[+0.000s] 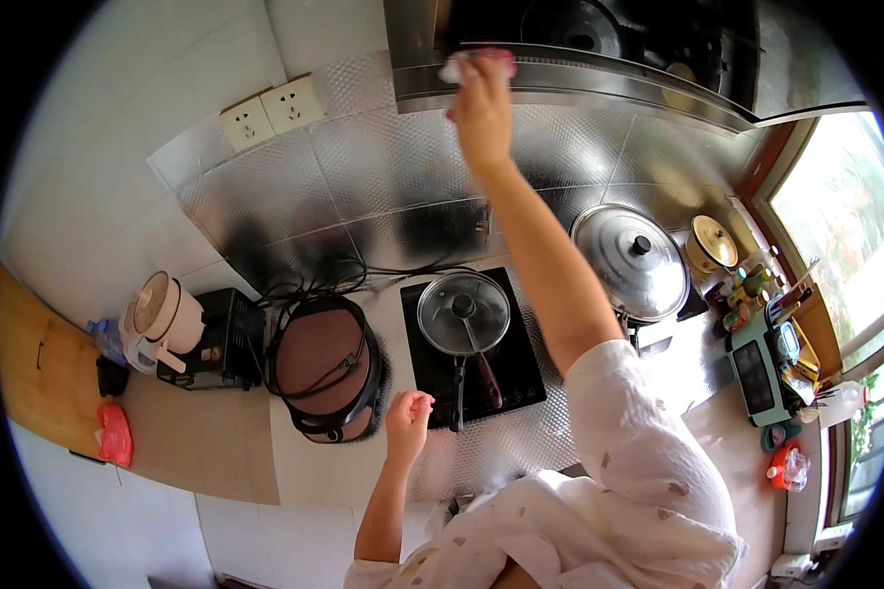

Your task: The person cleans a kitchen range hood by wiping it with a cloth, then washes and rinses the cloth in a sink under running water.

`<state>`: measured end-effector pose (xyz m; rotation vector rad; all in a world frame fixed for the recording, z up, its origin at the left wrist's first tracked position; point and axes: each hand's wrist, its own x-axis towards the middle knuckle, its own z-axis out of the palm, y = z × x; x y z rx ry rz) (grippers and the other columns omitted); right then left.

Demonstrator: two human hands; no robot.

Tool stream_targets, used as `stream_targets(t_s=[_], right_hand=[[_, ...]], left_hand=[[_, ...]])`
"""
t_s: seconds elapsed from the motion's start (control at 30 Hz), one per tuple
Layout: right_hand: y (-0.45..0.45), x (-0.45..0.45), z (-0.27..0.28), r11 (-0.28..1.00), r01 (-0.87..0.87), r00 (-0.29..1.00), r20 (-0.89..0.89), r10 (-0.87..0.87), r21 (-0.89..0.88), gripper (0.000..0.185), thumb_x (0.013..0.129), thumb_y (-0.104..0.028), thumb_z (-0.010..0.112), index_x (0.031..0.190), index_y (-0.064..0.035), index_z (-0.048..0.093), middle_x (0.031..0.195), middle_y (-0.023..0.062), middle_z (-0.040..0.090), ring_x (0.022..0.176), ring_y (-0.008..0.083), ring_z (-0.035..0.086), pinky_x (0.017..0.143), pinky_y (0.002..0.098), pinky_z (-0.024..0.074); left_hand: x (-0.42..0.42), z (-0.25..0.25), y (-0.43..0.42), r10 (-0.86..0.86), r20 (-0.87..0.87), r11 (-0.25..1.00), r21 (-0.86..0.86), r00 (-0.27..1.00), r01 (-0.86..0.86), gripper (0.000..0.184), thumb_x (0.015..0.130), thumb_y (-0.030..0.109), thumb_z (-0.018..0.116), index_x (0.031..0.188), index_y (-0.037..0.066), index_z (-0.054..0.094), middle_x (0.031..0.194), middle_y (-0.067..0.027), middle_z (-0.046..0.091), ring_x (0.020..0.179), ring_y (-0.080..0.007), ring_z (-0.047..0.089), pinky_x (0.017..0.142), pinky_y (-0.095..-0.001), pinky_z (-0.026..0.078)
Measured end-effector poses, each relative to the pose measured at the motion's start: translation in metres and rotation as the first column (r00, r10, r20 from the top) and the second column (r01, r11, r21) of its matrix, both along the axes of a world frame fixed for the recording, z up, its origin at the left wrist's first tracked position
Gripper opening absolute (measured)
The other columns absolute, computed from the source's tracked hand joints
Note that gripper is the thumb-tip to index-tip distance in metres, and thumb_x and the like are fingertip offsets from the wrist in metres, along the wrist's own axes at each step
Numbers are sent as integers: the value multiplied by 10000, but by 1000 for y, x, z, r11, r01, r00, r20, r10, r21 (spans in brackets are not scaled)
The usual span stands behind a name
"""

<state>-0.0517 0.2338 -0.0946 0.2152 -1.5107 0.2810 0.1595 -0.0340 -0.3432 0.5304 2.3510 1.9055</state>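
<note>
In the head view, the right arm stretches upward and forward, nearly straight at the elbow, over the middle of the counter (pixel 295 461) to the range hood (pixel 570 82) above its back edge. The right hand (pixel 483 113) has its fingers bunched over a white-and-red cloth (pixel 500 61), gripping it at the hood's lower metal rim, towards the hood's left corner. The left arm is bent and kept low, its forearm rising past the counter's front edge. The left hand (pixel 407 414) is folded loosely closed, fingers curled towards the palm; whether it rests on anything cannot be told. Just beside it, on its left, sits a round electric griddle (pixel 316 355) with its cord looped over it. On its right, a glass-lidded pan (pixel 464 312) stands on a black cooktop (pixel 522 383). Nearer the counter's right end, beyond the right arm, is a large steel-lidded pan (pixel 614 250).
</note>
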Motion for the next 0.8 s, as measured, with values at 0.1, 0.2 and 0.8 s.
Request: stream_targets(t_s=[0.1, 0.2, 0.8], right_hand=[[55, 18, -2, 980, 153, 988, 2, -154, -126, 358, 755, 64, 477, 1093, -46, 514, 1153, 139, 421, 939, 311, 500, 784, 366, 456], [85, 24, 0, 961, 143, 982, -86, -168, -237, 301, 783, 22, 475, 1069, -37, 547, 1127, 155, 466, 1039, 319, 461, 866, 416, 386], [105, 0, -34, 961, 155, 986, 93, -137, -227, 546, 871, -39, 368, 1369, -45, 144, 1411, 243, 63, 1301, 413, 49, 1034, 411, 209]], left_hand=[[0, -2, 2, -27, 8, 1000, -8, 1000, 27, 127, 864, 88, 502, 820, -24, 543, 808, -65, 549, 663, -110, 562, 619, -222, 448], [1, -2, -4, -18, 1, 1000, -17, 1000, 18, 134, 864, 94, 505, 816, -24, 547, 802, -64, 547, 658, -108, 560, 618, -220, 452], [-8, -6, 6, 20, -46, 997, -74, 999, -24, 102, 829, 96, 539, 792, 2, 555, 766, -70, 566, 629, -145, 578, 578, -237, 454]])
